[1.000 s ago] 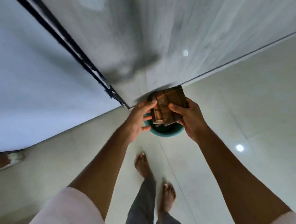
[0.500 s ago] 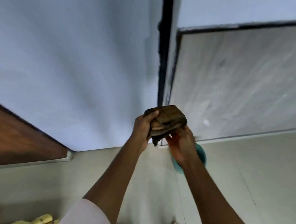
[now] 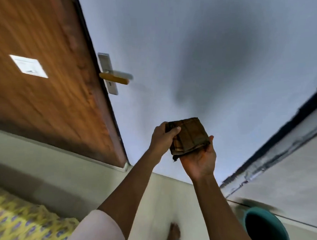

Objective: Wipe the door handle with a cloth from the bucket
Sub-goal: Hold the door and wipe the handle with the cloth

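A folded brown checked cloth [image 3: 188,135] is held up in front of the pale wall by both hands. My left hand [image 3: 163,138] grips its left edge with the thumb on top. My right hand [image 3: 199,160] cups it from below, palm up. The door handle [image 3: 115,77], a yellowish lever on a silver plate, sticks out from the edge of the brown wooden door [image 3: 41,71] up and to the left of the cloth, well apart from it. The teal bucket [image 3: 268,224] stands on the floor at the lower right.
A white label [image 3: 28,66] is stuck on the door. Yellow patterned fabric [image 3: 21,224] lies at the lower left. A grey panel with a dark frame [image 3: 285,168] runs along the right. My bare foot [image 3: 174,232] shows on the pale tiled floor.
The view has swung left from the bucket and grey panel to the wooden door and its handle. The cloth has been lifted out of the bucket and stays held in both hands.
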